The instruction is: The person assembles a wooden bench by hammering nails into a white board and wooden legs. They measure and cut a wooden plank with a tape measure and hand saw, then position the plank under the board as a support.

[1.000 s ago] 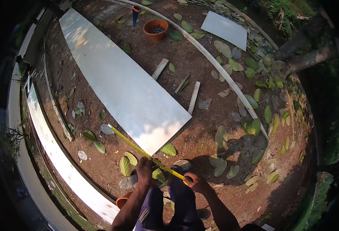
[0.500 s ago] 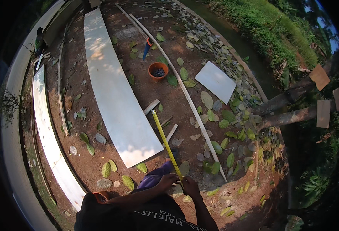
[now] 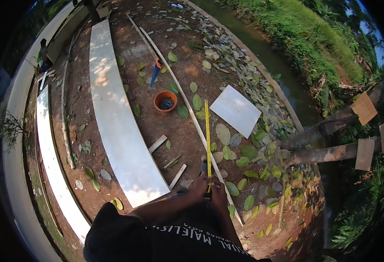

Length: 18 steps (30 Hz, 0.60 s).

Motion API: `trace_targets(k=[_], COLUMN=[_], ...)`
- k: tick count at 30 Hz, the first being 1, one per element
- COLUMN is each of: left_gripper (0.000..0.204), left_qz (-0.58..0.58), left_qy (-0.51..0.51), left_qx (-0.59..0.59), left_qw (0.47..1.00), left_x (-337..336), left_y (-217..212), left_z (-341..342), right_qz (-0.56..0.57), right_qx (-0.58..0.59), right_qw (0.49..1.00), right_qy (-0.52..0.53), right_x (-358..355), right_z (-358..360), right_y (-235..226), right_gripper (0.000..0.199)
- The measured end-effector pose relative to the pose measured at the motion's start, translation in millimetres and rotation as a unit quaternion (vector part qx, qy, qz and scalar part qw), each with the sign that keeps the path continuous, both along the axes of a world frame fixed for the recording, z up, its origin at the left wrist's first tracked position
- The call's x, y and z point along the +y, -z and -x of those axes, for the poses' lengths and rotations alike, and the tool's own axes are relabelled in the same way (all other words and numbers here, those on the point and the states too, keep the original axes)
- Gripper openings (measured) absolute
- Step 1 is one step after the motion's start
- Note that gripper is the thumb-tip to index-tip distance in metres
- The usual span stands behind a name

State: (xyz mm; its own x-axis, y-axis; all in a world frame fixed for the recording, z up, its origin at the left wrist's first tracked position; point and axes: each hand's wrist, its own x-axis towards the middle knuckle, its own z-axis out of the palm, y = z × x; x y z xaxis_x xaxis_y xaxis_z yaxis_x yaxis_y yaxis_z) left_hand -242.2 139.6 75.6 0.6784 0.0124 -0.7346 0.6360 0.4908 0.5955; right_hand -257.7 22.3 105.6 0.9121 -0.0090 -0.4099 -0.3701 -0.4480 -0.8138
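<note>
A tape measure (image 3: 208, 192) is held in front of my body, its yellow blade (image 3: 208, 139) pulled out and pointing away from me. My left hand (image 3: 200, 187) closes on its left side, near where the blade leaves the case. On the other side, my right hand (image 3: 218, 194) grips the dark case, which the fingers partly hide. The blade's far end reaches beside a square white board (image 3: 236, 111), passing over a long thin wooden strip (image 3: 191, 104). Left of my hands, a long white board (image 3: 122, 122) lies on the ground.
An orange bowl of nails (image 3: 165, 102) and a handsaw (image 3: 156, 72) lie ahead. Short wood offcuts (image 3: 177, 176) rest by the long board. Another narrow white board (image 3: 54, 148) lies far left. Leaves cover the soil. A tree trunk (image 3: 331, 154) and water channel (image 3: 288, 78) are right.
Both hands and the tape measure have moved right and slightly away from me. The blade has swung from beside the long board to the thin strip and square board. My view has shifted.
</note>
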Motion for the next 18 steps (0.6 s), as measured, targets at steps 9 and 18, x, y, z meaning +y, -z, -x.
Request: trace_targets(k=[9,18], left_gripper=[0.021,0.014], left_qz=[0.151,-0.012], left_qy=[-0.251,-0.344], left_qx=[0.058,0.180], left_qw=[0.954,0.921], left_x=[136,247], left_y=[44,120], left_z=[-191,-240], right_qz=[0.119,0.235], right_qx=[0.062,0.086], right_qw=[0.971,0.917], right_qy=[-0.198,-0.310], right_x=[-71,-109], right_z=[-222,-436], right_y=[28,53], right_gripper=[0.046,0.054])
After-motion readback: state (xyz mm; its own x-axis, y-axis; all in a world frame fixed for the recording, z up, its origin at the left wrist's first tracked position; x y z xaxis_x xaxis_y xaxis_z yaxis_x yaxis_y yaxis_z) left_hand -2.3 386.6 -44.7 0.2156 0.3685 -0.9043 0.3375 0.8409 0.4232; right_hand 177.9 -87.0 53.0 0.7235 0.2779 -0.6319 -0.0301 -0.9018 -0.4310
